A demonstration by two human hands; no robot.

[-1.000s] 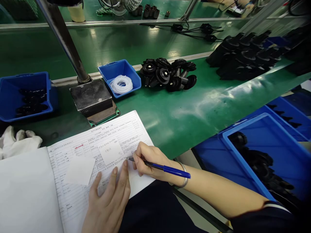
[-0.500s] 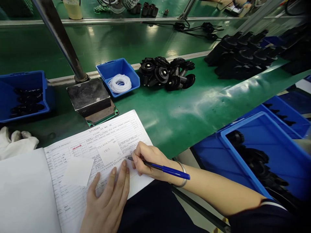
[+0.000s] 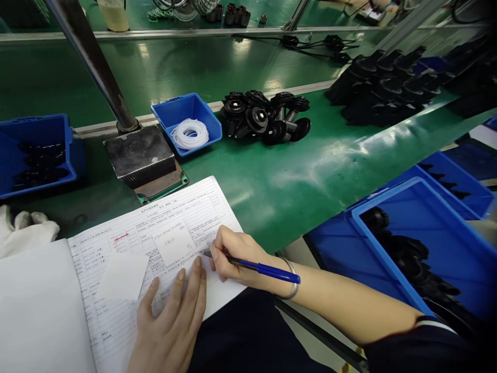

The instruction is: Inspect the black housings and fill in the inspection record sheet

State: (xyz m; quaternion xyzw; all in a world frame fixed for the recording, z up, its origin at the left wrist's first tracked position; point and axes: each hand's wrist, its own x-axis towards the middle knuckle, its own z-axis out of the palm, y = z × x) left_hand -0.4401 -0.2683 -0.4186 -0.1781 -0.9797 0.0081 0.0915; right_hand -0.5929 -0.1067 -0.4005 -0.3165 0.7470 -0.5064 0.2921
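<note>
A blue pen (image 3: 267,270) is pinched in my right hand (image 3: 235,256), its tip on a small white slip of paper beside my left fingertips. My left hand (image 3: 174,311) lies flat with fingers spread, pressing on the papers. Under both hands is a printed form (image 3: 116,331) with ruled rows and a red mark. On it rest a slip with handwriting (image 3: 174,244) and a blank white slip (image 3: 123,275). A blank white sheet (image 3: 39,305) covers the left side.
White gloves (image 3: 29,228) lie at the left. Behind the papers stand a metal block (image 3: 140,155) with a post, a blue bin (image 3: 194,111) of clear tubing and a bin (image 3: 70,145) of black parts. Black wheel-like parts (image 3: 256,119) sit mid-bench; blue crates (image 3: 392,207) stand at right.
The view has shifted very slightly. Both hands stay in nearly the same place, the pen tip still on the paper.
</note>
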